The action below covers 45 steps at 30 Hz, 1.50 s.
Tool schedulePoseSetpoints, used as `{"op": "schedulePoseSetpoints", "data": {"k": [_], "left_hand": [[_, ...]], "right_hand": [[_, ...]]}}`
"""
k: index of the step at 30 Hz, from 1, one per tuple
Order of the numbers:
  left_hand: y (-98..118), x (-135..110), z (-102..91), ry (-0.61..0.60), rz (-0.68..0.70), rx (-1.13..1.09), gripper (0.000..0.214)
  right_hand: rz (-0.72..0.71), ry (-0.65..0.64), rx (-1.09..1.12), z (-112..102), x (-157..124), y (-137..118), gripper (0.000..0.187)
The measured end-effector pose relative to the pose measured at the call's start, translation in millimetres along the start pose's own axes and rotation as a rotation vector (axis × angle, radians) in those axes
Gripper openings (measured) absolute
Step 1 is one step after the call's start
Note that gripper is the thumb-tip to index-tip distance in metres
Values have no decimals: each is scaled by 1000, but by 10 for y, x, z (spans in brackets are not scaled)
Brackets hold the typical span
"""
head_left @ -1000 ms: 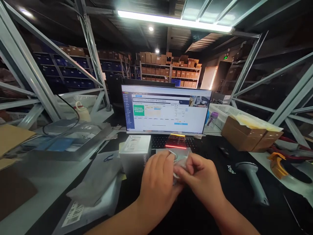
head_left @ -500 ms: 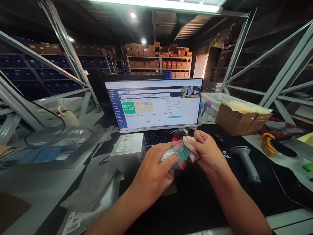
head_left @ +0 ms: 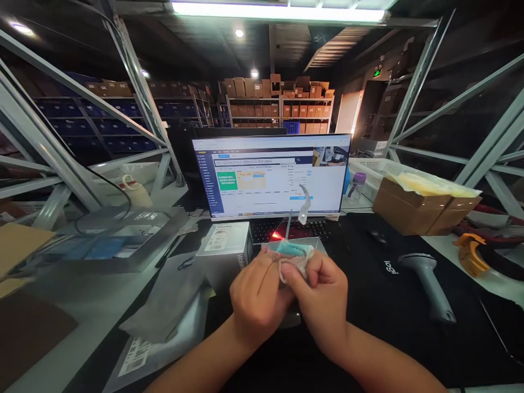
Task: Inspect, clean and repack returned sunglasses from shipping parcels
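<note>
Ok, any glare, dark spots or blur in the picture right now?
Head view: the tube light is blown out white. Head view: the blue bins at left sink into shadow. Head view: the teal-white bundle between left hand and right hand looks soft, details unclear.

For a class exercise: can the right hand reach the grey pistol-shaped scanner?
Probably yes: only black mat shows between the right hand and scanner, though that hand holds pale crumpled material.
</note>
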<state>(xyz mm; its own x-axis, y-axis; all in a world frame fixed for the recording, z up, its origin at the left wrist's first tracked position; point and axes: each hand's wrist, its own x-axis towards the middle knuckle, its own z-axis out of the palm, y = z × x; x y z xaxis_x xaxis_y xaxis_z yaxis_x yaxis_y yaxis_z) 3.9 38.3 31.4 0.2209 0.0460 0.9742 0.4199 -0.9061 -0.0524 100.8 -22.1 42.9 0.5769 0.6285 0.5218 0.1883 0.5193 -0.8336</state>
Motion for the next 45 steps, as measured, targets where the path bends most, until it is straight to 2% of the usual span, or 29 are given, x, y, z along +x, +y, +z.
{"op": "schedulePoseSetpoints", "data": {"k": [3,8,11,14,18,20,22,26,28,30,32,36,38,40,42,45], "left_hand": [[-10,1,12,-22,26,-60,9],[16,2,51,-97,139,-64,17],[60,-4,63,-116,201,-24,13],[73,11,24,-138,155,18,6],[33,55,-76,-153,49,30,3],[16,68,-95,-148,22,22,6],[20,68,-77,-152,20,4,8],[78,45,9,-168,78,-53,7],[99,40,27,-162,110,-46,6],[93,49,7,-173,100,-26,3],[58,75,-50,-190,52,-19,2],[-27,131,-169,-143,-30,-25,8],[-49,143,-175,-117,-62,-36,7],[-50,142,-142,-103,-86,-52,4],[-37,133,-96,-107,-82,-76,3],[-19,115,-41,-144,28,-122,6]], "right_hand": [[12,1,15,-29,52,1,54],[278,4,443,-232,409,-136,70],[403,-1,557,-302,573,-150,76],[317,40,450,-210,484,-55,71],[9,43,75,-6,138,112,60],[-68,33,5,22,67,141,59],[18,2,71,-25,134,117,60],[329,-44,420,-222,469,-4,70],[361,-38,497,-261,551,-35,72],[279,14,420,-220,503,-22,70],[118,58,228,-127,348,27,64],[-280,-25,-141,33,28,137,57],[-331,-51,-183,43,-2,154,58],[-217,-49,-134,-1,73,133,60],[-22,-57,4,-80,215,79,62],[247,-80,288,-194,453,-4,71]]}}
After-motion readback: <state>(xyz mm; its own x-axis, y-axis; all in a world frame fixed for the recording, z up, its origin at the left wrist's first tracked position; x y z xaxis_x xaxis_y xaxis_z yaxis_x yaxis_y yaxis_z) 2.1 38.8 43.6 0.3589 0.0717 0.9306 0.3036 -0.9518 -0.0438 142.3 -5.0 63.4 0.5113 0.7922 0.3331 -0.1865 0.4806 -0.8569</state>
